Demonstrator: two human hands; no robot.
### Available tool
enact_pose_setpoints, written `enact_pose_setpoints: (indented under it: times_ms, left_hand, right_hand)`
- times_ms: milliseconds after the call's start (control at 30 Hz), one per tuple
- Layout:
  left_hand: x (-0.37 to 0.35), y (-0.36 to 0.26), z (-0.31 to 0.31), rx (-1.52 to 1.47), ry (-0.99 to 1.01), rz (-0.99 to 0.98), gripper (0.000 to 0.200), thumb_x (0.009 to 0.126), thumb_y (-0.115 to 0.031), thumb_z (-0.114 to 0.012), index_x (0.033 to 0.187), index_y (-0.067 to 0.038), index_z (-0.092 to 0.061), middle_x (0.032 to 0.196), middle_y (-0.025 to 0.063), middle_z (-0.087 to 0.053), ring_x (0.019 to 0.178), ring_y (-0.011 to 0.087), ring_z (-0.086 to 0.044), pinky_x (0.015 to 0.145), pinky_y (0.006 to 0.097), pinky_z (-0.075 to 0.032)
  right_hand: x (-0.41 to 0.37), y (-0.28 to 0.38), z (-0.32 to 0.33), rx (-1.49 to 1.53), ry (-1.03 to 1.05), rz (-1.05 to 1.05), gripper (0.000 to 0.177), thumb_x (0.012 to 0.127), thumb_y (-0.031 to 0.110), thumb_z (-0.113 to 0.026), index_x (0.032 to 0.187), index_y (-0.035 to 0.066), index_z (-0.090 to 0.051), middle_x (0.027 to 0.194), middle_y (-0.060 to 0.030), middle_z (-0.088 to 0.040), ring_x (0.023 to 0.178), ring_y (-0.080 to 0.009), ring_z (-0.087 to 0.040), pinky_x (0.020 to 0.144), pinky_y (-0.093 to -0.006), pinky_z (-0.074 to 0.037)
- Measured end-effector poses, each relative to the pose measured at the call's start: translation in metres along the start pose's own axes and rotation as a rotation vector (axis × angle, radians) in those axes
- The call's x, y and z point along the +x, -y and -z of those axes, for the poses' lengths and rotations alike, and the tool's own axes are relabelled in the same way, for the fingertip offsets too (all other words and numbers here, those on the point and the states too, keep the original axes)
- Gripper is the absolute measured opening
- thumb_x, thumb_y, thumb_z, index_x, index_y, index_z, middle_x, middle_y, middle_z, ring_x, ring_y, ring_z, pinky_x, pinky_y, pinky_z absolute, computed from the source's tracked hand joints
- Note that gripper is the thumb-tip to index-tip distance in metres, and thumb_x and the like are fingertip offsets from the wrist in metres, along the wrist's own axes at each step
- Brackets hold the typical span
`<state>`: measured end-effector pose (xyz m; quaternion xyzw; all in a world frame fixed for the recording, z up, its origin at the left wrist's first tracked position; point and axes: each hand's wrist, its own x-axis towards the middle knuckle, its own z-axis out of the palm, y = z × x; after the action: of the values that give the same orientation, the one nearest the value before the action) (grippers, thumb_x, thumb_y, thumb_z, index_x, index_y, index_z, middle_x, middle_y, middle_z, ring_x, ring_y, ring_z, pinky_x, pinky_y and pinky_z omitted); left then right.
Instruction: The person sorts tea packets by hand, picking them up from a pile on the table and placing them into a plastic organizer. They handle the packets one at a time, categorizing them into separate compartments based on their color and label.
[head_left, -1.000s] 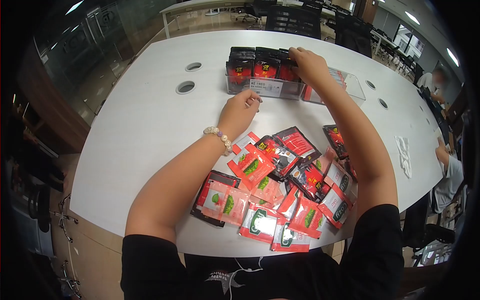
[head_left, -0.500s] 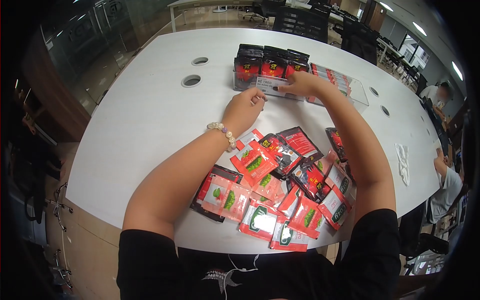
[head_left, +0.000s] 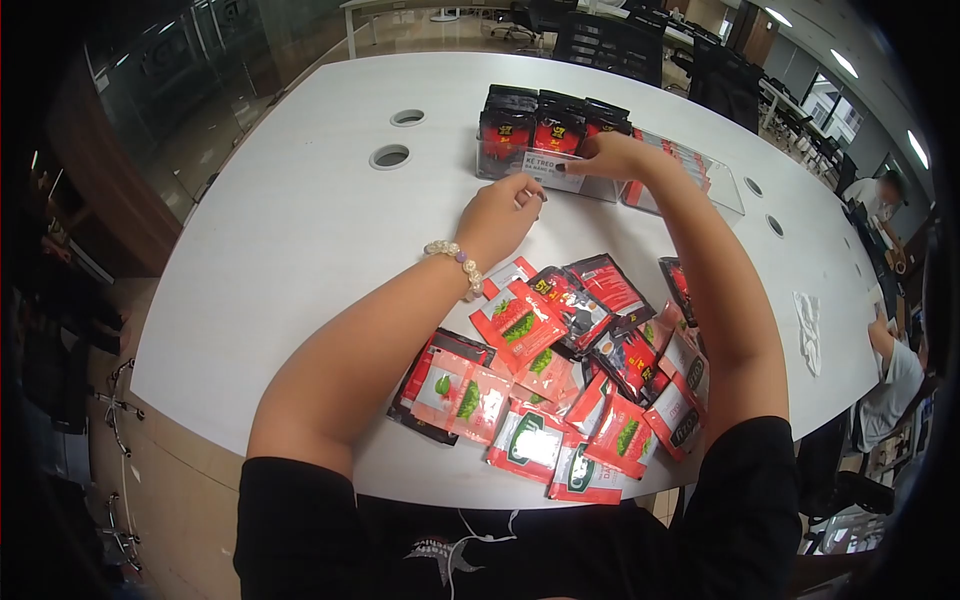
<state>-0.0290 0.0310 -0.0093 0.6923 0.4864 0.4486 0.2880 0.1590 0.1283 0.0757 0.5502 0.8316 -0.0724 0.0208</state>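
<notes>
My right hand (head_left: 618, 158) is at the front right of a clear plastic bin (head_left: 603, 188). Its thumb lies by the front wall, beside a white label (head_left: 545, 168), while the other fingers bend over the rim, partly hidden. Black and red sachets (head_left: 507, 130) stand in rows inside the bin. Just in front of it, my left hand (head_left: 503, 212) is loosely closed, its fingertips curled in, with nothing visible in them. Between my forearms lies a loose pile of sachets, some pink-red with a strawberry picture (head_left: 518, 325), others black and red (head_left: 625, 360).
A second clear bin (head_left: 728, 205) with pink and white sachets stands right of the first. A crumpled white wrapper (head_left: 807, 335) lies on the white table (head_left: 280, 250). Round cable holes (head_left: 390, 157) pierce the top. At the far right sits another person (head_left: 890, 385).
The view has shifted slightly, so the bins and pile appear a little further right. Both hands remain in nearly the same places at the bin.
</notes>
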Motion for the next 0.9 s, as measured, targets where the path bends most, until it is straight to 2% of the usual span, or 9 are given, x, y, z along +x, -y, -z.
enact_pose_setpoints:
  times_ms: [67, 167, 267, 367, 433, 633, 667, 767, 900]
  left_hand:
    - [0.000, 0.002, 0.000, 0.005, 0.001, -0.004, 0.014, 0.084, -0.013, -0.055, 0.091, -0.003, -0.061, 0.073, 0.0035, -0.061, 0.067, 0.0093, -0.057, 0.065, 0.0239, -0.046]
    - [0.001, 0.002, 0.000, 0.007, -0.005, -0.011, 0.014, 0.084, -0.013, -0.054, 0.091, -0.003, -0.061, 0.072, 0.0033, -0.061, 0.067, 0.0094, -0.057, 0.065, 0.0240, -0.046]
    - [0.001, 0.003, 0.000, 0.010, -0.007, -0.017, 0.014, 0.084, -0.013, -0.054, 0.091, -0.003, -0.061, 0.072, 0.0034, -0.061, 0.067, 0.0095, -0.057, 0.065, 0.0240, -0.046]
    - [0.002, 0.003, 0.001, 0.008, -0.015, -0.026, 0.014, 0.084, -0.013, -0.054, 0.091, -0.003, -0.061, 0.072, 0.0035, -0.060, 0.067, 0.0096, -0.057, 0.066, 0.0239, -0.046]
    - [0.002, 0.004, 0.000, 0.000, -0.010, -0.032, 0.015, 0.085, -0.014, -0.054, 0.091, -0.003, -0.061, 0.073, 0.0036, -0.060, 0.068, 0.0096, -0.058, 0.066, 0.0238, -0.046]
    - [0.000, 0.003, 0.001, 0.005, -0.007, -0.020, 0.015, 0.085, -0.014, -0.053, 0.091, -0.003, -0.061, 0.073, 0.0036, -0.059, 0.070, 0.0098, -0.058, 0.067, 0.0236, -0.046]
    - [-0.001, 0.002, 0.001, 0.007, -0.006, -0.014, 0.014, 0.085, -0.013, -0.053, 0.091, -0.003, -0.061, 0.073, 0.0036, -0.060, 0.070, 0.0098, -0.058, 0.067, 0.0237, -0.046]
    - [-0.003, -0.001, 0.003, 0.022, -0.012, -0.004, 0.014, 0.085, -0.013, -0.053, 0.091, -0.004, -0.061, 0.073, 0.0036, -0.060, 0.070, 0.0097, -0.058, 0.067, 0.0240, -0.046]
    - [-0.005, -0.001, 0.003, 0.047, -0.022, -0.011, 0.014, 0.085, -0.013, -0.054, 0.091, -0.004, -0.061, 0.073, 0.0035, -0.061, 0.069, 0.0098, -0.058, 0.066, 0.0247, -0.046]
  right_hand:
    - [-0.004, 0.000, 0.005, 0.000, -0.014, 0.003, 0.045, 0.081, 0.042, -0.059, 0.102, 0.003, -0.065, 0.098, -0.0146, -0.065, 0.089, -0.0258, -0.062, 0.079, -0.0327, -0.047]
    - [-0.021, 0.004, 0.012, 0.023, -0.085, 0.017, 0.037, 0.081, 0.035, -0.061, 0.099, 0.003, -0.065, 0.098, -0.0140, -0.065, 0.090, -0.0244, -0.061, 0.078, -0.0326, -0.047]
    - [-0.052, 0.005, 0.008, -0.083, -0.329, 0.235, 0.031, 0.078, 0.026, -0.064, 0.099, 0.003, -0.063, 0.101, -0.0133, -0.064, 0.091, -0.0233, -0.060, 0.078, -0.0335, -0.047]
    - [-0.094, 0.010, 0.002, 0.064, -0.071, 0.312, 0.041, 0.074, 0.020, -0.068, 0.111, 0.005, -0.059, 0.110, -0.0131, -0.060, 0.101, -0.0242, -0.057, 0.085, -0.0344, -0.046]
    - [-0.138, 0.011, -0.007, 0.133, 0.269, 0.383, 0.058, 0.071, 0.018, -0.069, 0.124, 0.007, -0.049, 0.123, -0.0144, -0.052, 0.112, -0.0276, -0.052, 0.094, -0.0358, -0.042]
    - [-0.166, 0.007, -0.023, 0.179, 0.312, 0.373, 0.080, 0.060, 0.014, -0.070, 0.134, 0.008, -0.038, 0.141, -0.0155, -0.035, 0.124, -0.0318, -0.041, 0.101, -0.0373, -0.036]
    - [-0.166, 0.006, -0.028, 0.158, 0.259, 0.365, 0.079, 0.058, 0.013, -0.069, 0.132, 0.010, -0.041, 0.141, -0.0146, -0.035, 0.120, -0.0314, -0.046, 0.097, -0.0371, -0.040]
    - [-0.170, 0.017, -0.030, 0.059, 0.095, 0.325, 0.060, 0.064, 0.013, -0.063, 0.123, 0.009, -0.050, 0.125, -0.0147, -0.051, 0.104, -0.0302, -0.056, 0.085, -0.0366, -0.047]
    - [-0.156, 0.002, -0.031, -0.027, -0.188, 0.445, 0.026, 0.073, 0.009, -0.060, 0.099, 0.009, -0.059, 0.094, -0.0107, -0.064, 0.083, -0.0279, -0.062, 0.071, -0.0365, -0.048]
